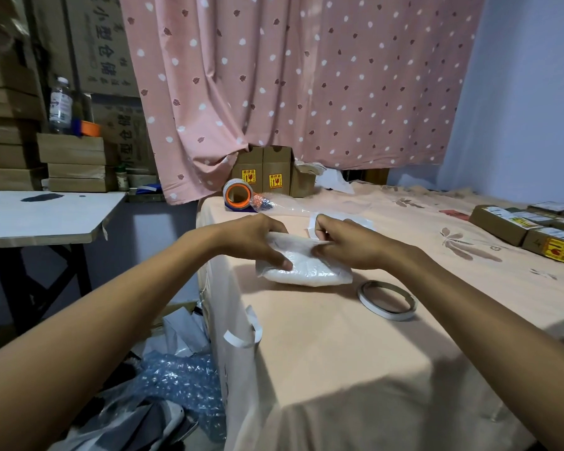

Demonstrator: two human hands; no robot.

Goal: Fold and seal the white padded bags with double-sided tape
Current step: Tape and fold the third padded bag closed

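- The white padded bag (306, 271) lay on the peach-clothed table (339, 369), close to the table's left edge and well back from the near edge. Bare cloth stretched between the bag and the person.
- To the left the cloth dropped straight off. Two curled white strips (245, 333) hung stuck at that edge.
- The bag's long axis ran left to right across the table, and its right end sat slightly nearer the person. The raised, folded edge was on the far side, under the hands.
- The left hand (258, 240) gripped the bag's far-left part, fingers curled over the top and thumb pressed on the front face.
- The right hand (345, 245) pinched the folded top edge between thumb and curled fingers. A white backing strip (312, 226) stood up just behind those fingers (whether it was pinched too could not be told).
- The double-sided tape roll (387, 300) lay flat just right of the bag, near it but apart.
- Behind the hands sat an orange tape dispenser (238, 195), some clear bubble wrap (274, 205) and brown cardboard boxes (267, 172) against the pink dotted curtain (290, 76).
- More labelled boxes (518, 227) lined the table's far right, well apart from the bag.
- A white side table (46, 213) stood across a gap to the left, and blue bubble wrap (179, 379) lay on the floor below.
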